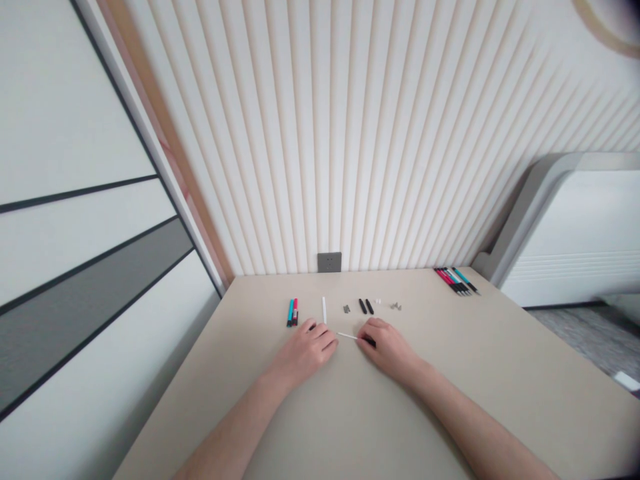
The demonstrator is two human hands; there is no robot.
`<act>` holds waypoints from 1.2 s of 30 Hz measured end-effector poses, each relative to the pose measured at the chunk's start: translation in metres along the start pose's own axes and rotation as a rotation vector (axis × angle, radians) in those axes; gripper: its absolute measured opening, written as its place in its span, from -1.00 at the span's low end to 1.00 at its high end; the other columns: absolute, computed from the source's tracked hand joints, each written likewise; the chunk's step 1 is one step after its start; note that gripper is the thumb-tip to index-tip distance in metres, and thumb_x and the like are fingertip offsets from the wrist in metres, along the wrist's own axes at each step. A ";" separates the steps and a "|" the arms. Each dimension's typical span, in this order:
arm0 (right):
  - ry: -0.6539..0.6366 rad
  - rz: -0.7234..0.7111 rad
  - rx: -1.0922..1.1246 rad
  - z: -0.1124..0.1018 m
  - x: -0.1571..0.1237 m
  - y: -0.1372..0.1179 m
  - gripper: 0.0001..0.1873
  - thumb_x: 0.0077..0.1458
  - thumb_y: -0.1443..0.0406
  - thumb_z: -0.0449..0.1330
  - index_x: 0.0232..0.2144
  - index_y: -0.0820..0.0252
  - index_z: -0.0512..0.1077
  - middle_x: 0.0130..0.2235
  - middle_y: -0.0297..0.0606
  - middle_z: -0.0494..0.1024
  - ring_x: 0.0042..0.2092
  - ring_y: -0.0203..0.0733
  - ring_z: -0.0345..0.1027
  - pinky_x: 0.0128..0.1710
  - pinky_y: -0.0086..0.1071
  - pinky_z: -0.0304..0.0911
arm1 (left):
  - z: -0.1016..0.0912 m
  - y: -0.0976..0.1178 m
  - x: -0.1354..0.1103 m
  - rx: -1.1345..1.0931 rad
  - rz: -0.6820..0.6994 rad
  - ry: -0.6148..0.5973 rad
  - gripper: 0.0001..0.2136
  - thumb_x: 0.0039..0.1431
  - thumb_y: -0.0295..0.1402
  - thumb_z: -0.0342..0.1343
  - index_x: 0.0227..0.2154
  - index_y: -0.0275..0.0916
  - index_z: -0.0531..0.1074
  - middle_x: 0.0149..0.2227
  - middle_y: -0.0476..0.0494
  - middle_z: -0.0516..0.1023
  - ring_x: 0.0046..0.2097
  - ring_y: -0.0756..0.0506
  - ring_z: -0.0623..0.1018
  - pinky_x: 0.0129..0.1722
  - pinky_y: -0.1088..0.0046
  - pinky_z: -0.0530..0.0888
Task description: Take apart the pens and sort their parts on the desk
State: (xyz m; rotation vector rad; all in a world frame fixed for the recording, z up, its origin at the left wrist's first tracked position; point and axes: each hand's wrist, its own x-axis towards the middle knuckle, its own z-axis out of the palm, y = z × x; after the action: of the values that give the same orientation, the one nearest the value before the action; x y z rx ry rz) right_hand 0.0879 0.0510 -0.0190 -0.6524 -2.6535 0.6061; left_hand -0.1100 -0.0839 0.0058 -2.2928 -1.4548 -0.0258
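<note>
I'm at a plain beige table (500, 373) pushed against a ribbed panel wall (350, 133) with a socket (329, 262) at its foot. A white standing air conditioner (575, 227) sits to my right on grey carpet (580, 333). Pens (456, 280) and pen parts (366, 307) lie out: an office or study room.

arms: both bare to frame edge | left hand (304, 351) bare | right hand (389, 347) bare
</note>
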 end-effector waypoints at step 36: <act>-0.315 -0.046 0.168 -0.021 -0.009 -0.001 -0.88 0.10 0.29 0.19 -0.34 0.13 0.54 -0.36 -0.33 0.54 -0.34 -0.27 0.37 -0.31 -0.46 0.18 | 0.053 -0.054 -0.042 -0.356 -0.900 0.375 -0.70 0.22 -0.55 -0.12 -0.08 -0.29 0.44 -0.04 -0.27 0.39 -0.01 -0.16 0.50 0.07 0.24 0.44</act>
State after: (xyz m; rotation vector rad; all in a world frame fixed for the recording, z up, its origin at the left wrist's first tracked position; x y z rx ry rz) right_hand 0.1035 0.0526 -0.0024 -0.4792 -2.8503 0.9774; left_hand -0.1864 -0.0814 -0.0337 -1.5240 -2.2340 -0.9742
